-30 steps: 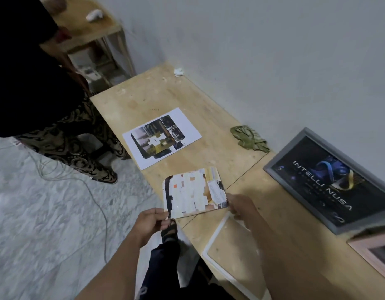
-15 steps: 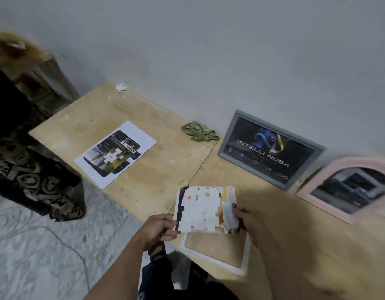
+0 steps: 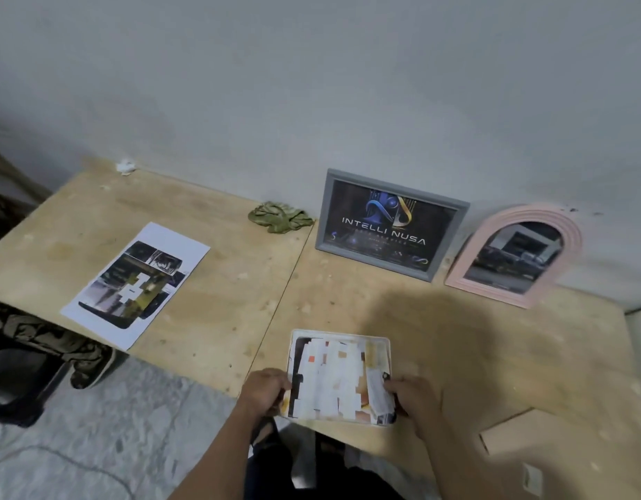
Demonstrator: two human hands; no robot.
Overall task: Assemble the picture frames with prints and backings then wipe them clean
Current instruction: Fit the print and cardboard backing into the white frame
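A makeshift workroom is being shown: a bare plywood bench [image 3: 218, 283] is being set against a plain grey wall [image 3: 312, 84], over a marbled tile floor [image 3: 95, 427]. A framed logo poster [image 3: 389, 225] and a pink arched frame [image 3: 514, 254] are being propped against that wall.

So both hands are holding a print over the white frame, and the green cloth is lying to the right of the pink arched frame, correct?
Not quite. The head view shows the green cloth lying left of the grey frame, far from the pink arched frame on the right. The rest holds: the left hand and right hand hold the print over the white frame.
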